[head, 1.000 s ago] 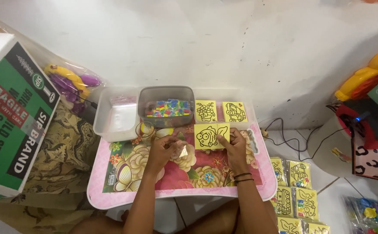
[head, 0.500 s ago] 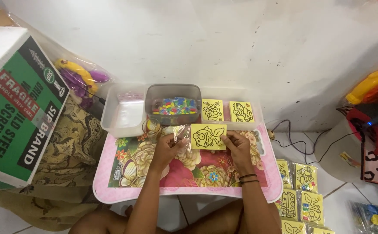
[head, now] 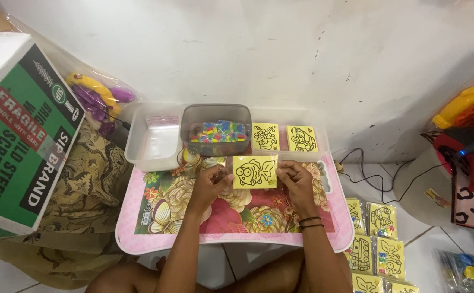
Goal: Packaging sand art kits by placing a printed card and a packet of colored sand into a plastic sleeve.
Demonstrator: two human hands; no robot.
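A yellow card with a black fish outline (head: 255, 171) lies on the small pink floral table (head: 139, 239). My left hand (head: 211, 182) pinches its left edge along with a clear plastic sleeve. My right hand (head: 294, 178) grips its right edge; dark bands circle that wrist. Just beyond the card stands a grey tub of small colourful pieces (head: 217, 130).
A clear tray (head: 153, 144) and two more yellow outline cards (head: 283, 138) sit at the table's far side by the white wall. A green and white cardboard box (head: 20, 130) stands left. Several packed yellow cards (head: 375, 239) lie on the floor right, near cables.
The yellow fish card has come a little nearer to me on the table, with both hands still on it. The camera view has shifted slightly.
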